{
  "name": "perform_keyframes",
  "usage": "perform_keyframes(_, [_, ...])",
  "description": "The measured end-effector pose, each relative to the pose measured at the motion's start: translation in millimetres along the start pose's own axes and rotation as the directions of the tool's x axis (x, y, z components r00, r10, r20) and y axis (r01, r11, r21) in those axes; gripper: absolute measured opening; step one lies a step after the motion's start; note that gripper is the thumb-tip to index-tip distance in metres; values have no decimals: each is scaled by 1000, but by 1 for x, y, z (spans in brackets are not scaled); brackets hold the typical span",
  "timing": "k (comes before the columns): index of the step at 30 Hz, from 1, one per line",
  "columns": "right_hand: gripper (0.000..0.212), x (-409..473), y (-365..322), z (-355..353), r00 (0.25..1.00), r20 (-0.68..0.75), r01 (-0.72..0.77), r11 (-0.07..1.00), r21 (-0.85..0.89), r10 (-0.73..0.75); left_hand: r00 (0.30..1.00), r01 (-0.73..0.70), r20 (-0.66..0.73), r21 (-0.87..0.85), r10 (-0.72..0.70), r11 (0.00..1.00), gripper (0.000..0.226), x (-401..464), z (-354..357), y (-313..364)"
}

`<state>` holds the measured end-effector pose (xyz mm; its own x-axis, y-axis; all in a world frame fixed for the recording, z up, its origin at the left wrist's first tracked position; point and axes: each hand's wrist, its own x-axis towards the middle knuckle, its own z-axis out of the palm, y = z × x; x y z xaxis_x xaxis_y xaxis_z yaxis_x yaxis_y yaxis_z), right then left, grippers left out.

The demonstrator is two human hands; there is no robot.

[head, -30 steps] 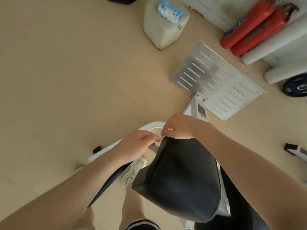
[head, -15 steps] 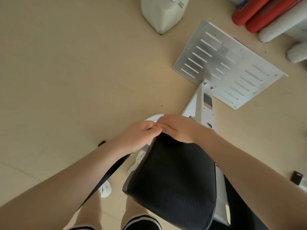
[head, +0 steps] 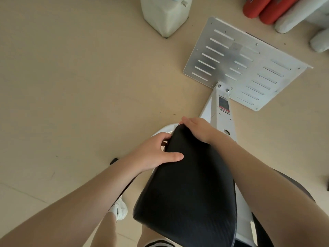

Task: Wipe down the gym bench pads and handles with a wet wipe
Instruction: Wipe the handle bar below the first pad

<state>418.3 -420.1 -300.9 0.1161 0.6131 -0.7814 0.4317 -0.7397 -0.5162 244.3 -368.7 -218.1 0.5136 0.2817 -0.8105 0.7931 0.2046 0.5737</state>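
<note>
The hands, pressed together at the narrow front tip of the black pad (head: 187, 184) a second ago, are now parted. The left hand (head: 154, 154) has been shifted onto the pad's left edge, thumb laid flat on the top surface and fingers (head: 164, 138) wrapped over the side. The right hand (head: 197, 129) has been spread palm-down across the tip. The view has been tilted down: the slotted metal plate (head: 245, 63) is seen higher, and the white container (head: 163, 16) is cut by the top edge.
</note>
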Motion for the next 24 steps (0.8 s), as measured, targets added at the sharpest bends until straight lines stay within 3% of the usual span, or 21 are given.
perform_keyframes(4, [36, 8, -6, -1, 1000, -11, 17, 1000, 15, -16, 1000, 0, 10, 22, 0, 1000, 57, 0, 0, 1])
perform_keyframes(7, [23, 9, 2, -17, 998, 18, -62, 992, 112, 60, 1000, -9, 9, 25, 9, 1000, 60, 3, 1, 0])
perform_keyframes(10, [21, -4, 30, -31, 987, 49, -157, 986, 64, 154, 1000, -28, 3, 8, 28, 1000, 61, 4, 3, -2])
perform_keyframes(14, [12, -30, 60, -34, 980, -35, -181, 943, 281, 198, 1000, -23, 16, -15, 23, 1000, 56, 4, 4, -2])
perform_keyframes(20, [14, -59, 77, -41, 942, -134, -269, 932, 241, 307, 999, -23, 31, 65, 21, 998, 62, 2, 5, 7])
perform_keyframes(24, [17, -43, 64, -23, 951, -210, -138, 919, 369, 227, 998, -66, 3, 228, 67, 971, 77, 6, 11, 17])
